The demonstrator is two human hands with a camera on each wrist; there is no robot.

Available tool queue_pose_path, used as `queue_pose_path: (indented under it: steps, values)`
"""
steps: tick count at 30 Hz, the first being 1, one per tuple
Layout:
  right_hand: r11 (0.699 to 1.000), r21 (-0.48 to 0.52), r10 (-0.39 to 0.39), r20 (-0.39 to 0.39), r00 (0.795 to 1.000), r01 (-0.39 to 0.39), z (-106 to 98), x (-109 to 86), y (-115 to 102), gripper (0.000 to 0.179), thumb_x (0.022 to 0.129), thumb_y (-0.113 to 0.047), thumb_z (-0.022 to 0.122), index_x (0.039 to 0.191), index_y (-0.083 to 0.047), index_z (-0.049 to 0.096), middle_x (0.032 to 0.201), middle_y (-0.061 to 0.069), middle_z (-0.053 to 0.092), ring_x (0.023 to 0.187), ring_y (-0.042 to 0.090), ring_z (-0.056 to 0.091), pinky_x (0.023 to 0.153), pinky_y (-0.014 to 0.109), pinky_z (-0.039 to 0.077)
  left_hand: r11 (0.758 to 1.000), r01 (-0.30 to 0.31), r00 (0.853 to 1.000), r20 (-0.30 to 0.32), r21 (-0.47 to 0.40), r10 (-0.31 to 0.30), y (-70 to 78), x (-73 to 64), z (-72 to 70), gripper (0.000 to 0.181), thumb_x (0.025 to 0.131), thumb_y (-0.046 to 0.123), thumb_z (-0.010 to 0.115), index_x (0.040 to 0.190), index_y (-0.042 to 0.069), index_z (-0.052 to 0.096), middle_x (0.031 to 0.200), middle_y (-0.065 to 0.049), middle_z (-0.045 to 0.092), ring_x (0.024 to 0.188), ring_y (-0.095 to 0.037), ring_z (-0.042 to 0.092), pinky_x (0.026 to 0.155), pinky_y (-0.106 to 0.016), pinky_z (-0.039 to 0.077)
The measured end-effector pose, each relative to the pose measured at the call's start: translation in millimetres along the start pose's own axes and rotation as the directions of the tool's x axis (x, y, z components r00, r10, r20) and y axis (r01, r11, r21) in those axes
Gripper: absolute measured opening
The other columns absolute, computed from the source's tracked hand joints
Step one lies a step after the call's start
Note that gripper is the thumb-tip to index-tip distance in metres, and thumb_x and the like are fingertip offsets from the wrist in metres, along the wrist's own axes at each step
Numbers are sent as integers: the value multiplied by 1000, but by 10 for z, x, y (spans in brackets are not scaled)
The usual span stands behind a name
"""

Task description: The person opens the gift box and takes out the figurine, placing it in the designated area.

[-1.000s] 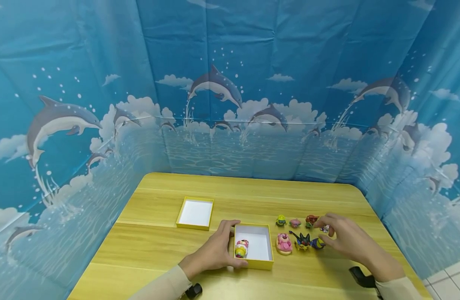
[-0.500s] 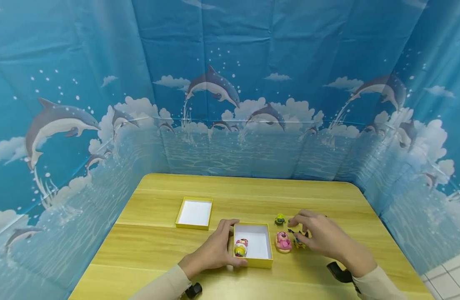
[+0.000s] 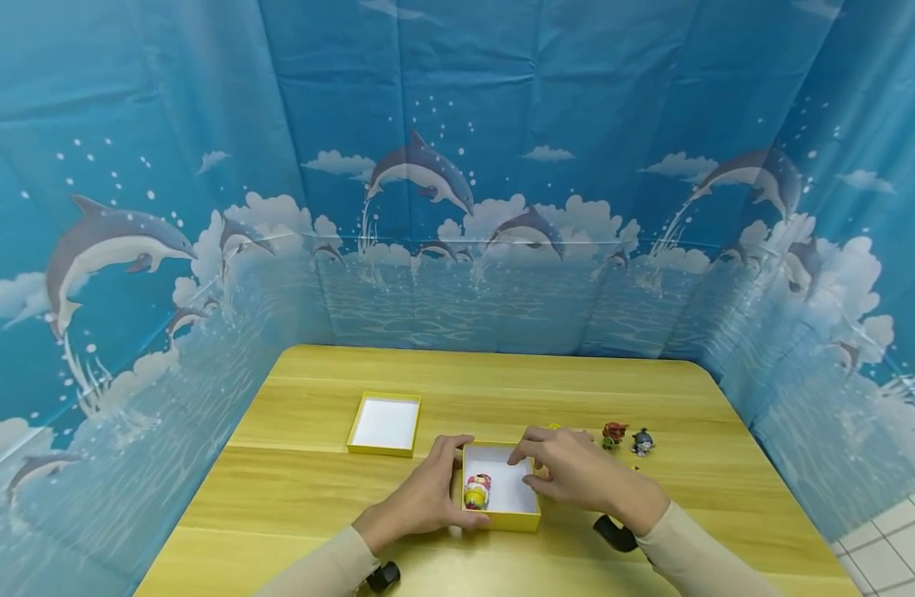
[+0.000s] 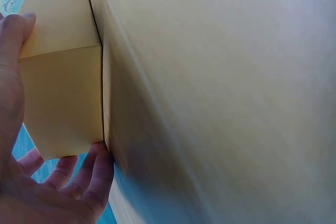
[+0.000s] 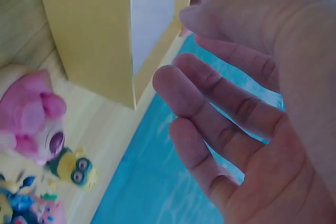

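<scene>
A yellow box [image 3: 502, 521] with a white inside stands open-topped near the table's middle. My left hand [image 3: 420, 493] grips its left side, thumb at the near wall and fingers toward the back; the left wrist view shows the box's outer walls [image 4: 63, 98] within this grip. A small red, white and yellow figurine [image 3: 476, 491] lies inside at the left. Over the box's right edge hovers my right hand [image 3: 577, 471], fingers loosely bent, with nothing visible between them. Beside the box lies a pink bear figurine [image 5: 34, 114], mostly hidden by that hand in the head view.
A shallow yellow lid [image 3: 386, 423] with a white inside lies behind and left of the box. Right of my right hand are a red figurine [image 3: 614, 433] and a dark grey figurine [image 3: 642, 442]. A yellow goggled figurine [image 5: 76, 169] stands past the bear. A dolphin-print curtain [image 3: 442, 298] surrounds the table.
My right hand has moved left from above the figurines to the box's right edge, uncovering the red and dark grey figurines. My left hand stays on the box.
</scene>
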State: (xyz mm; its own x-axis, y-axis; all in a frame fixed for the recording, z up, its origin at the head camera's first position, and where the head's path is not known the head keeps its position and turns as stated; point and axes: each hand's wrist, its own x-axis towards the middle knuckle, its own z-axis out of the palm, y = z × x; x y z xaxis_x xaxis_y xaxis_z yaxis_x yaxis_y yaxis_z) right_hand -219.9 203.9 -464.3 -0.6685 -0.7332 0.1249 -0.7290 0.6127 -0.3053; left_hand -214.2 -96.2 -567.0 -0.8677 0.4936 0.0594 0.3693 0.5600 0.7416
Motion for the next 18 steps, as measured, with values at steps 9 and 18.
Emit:
queue_pose_path:
  steps: [9, 18]
  values:
    - [998, 52, -40, 90, 995, 35, 53, 235, -17, 26, 105, -11, 87, 130, -17, 85, 127, 5, 80, 99, 16, 77, 82, 26, 63, 1000, -10, 1000, -1, 15, 10, 3, 15, -15, 126, 86, 68, 100, 179, 17, 32, 163, -9, 48, 130, -12, 64, 110, -33, 60]
    - [989, 145, -53, 266, 962, 15, 144, 457, -2, 36, 105, -14, 89, 140, -19, 81, 141, 0, 78, 118, 19, 80, 97, 28, 66, 1000, -12, 1000, 4, 25, 12, -2, 12, -5, 126, 86, 70, 98, 179, 17, 33, 163, -6, 47, 130, -14, 62, 109, -33, 60]
